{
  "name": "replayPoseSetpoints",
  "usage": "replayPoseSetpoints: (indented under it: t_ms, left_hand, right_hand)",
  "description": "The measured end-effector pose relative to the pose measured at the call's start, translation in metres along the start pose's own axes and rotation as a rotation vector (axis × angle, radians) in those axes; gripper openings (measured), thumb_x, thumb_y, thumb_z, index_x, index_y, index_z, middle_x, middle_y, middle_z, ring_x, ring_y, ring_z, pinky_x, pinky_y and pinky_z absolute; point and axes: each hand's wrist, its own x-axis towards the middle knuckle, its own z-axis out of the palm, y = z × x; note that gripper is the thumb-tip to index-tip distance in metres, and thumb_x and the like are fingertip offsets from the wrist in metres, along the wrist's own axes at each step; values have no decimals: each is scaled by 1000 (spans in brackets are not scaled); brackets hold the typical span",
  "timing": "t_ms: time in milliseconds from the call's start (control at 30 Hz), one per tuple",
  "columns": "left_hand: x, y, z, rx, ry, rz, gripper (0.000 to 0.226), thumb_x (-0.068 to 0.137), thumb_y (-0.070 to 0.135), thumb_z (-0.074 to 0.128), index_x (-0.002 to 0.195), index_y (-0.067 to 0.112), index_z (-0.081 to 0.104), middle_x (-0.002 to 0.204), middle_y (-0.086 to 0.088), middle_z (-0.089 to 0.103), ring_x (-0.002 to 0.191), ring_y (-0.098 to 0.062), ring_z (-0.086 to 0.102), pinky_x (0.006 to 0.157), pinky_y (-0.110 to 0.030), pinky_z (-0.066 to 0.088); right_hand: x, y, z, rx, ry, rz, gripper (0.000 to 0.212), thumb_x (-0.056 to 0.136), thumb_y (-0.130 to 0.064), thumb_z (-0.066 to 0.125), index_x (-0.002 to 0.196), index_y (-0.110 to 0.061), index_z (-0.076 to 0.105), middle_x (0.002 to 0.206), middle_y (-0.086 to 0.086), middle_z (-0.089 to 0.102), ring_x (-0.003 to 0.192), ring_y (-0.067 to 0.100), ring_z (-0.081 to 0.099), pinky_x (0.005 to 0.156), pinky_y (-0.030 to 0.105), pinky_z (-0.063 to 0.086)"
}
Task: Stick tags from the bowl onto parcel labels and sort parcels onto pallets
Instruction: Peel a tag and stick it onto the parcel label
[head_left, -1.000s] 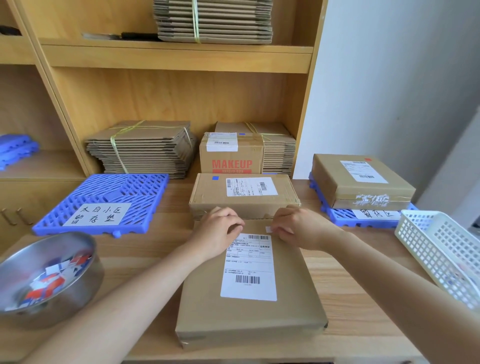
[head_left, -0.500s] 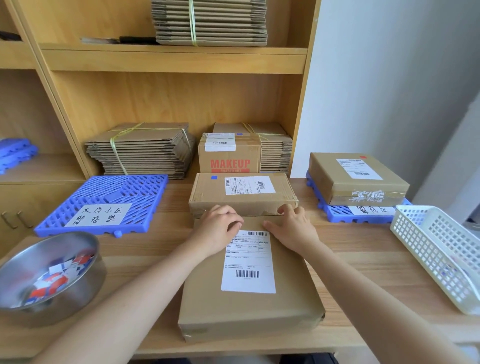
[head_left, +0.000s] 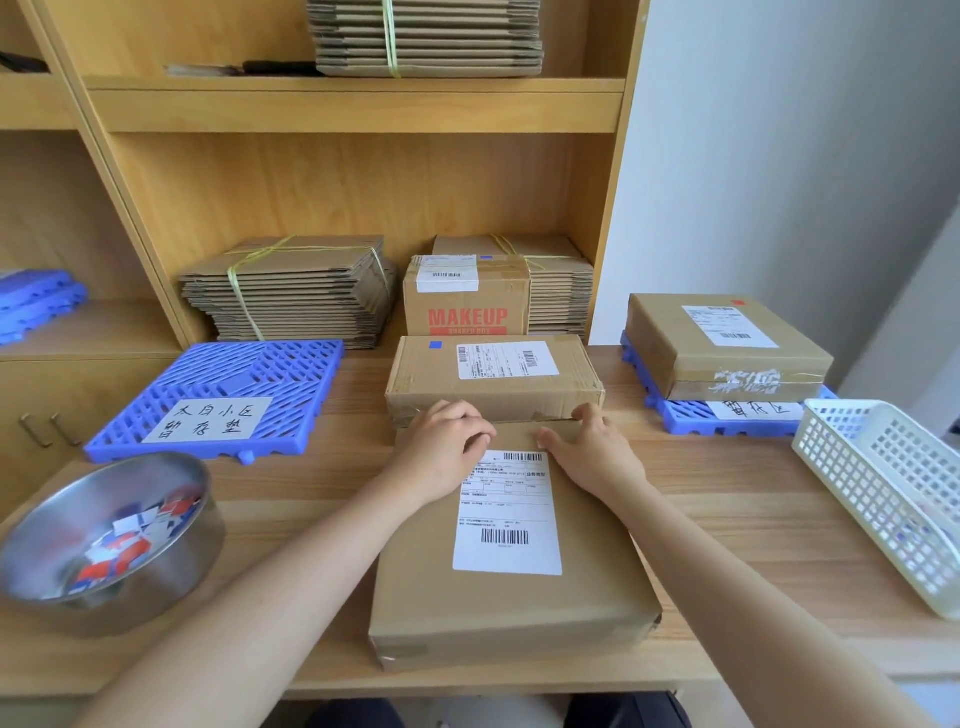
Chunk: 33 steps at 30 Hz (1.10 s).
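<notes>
- My right hand (head_left: 592, 457) has dropped its pinch and lies flat, fingers together, at the far edge of the parcel (head_left: 509, 608)
- My left hand (head_left: 447, 449) stays curled on the label (head_left: 506, 512) corner; whether it pinches anything, I cannot tell
- I judge the tag stuck, so sorting comes next

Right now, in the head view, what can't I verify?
All in the head view:
1. Any tag on the near parcel's label: the left hand covers its top left corner.
2. Label print: too small to read.
3. White basket: cut off by the right edge.
4. Right pallet's sign: partly hidden by the parcel on it.
</notes>
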Motion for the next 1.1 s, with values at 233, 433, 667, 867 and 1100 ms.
replayPoseSetpoints:
  t_ms: [233, 433, 667, 867, 1100]
  left_hand:
    - [0, 0, 1, -1, -5, 1, 23, 101, 30, 52, 111, 30, 73, 111, 19, 59, 111, -8, 46, 93, -33, 38]
    - [0, -2, 3, 5, -8, -1, 23, 101, 31, 51, 111, 31, 72, 110, 20, 57, 112, -7, 46, 97, -37, 41]
    - [0, -1, 3, 16, -11, 2, 24, 102, 30, 50, 112, 31, 72, 112, 19, 58, 113, -8, 45, 97, -34, 38]
    - [0, -2, 2, 22, -13, 0, 24, 102, 29, 50, 113, 31, 72, 112, 18, 58, 114, -8, 45, 96, -34, 39]
    - [0, -1, 2, 26, -7, -4, 25, 102, 29, 49, 114, 31, 71, 113, 18, 58, 114, -8, 45, 93, -31, 37]
  right_hand:
    - [0, 0, 1, 7, -4, 6, 51, 95, -54, 48, 133, -22, 41, 139, 9, 48, 126, 37, 47, 98, 50, 41]
    - [-1, 0, 1, -37, 23, -9, 36, 97, -45, 40, 126, -23, 42, 134, 9, 51, 118, 38, 51, 91, 47, 40]
    - [-1, -1, 2, -34, 9, 1, 53, 93, -61, 47, 129, -22, 41, 136, 10, 51, 122, 37, 51, 93, 47, 41]
    - [-4, -1, 1, -61, 44, -18, 35, 98, -43, 34, 124, -21, 43, 131, 11, 55, 116, 37, 54, 91, 47, 41]
    - [-1, -1, 1, -73, 19, -17, 61, 90, -67, 47, 129, -21, 41, 135, 8, 53, 122, 34, 53, 92, 46, 42]
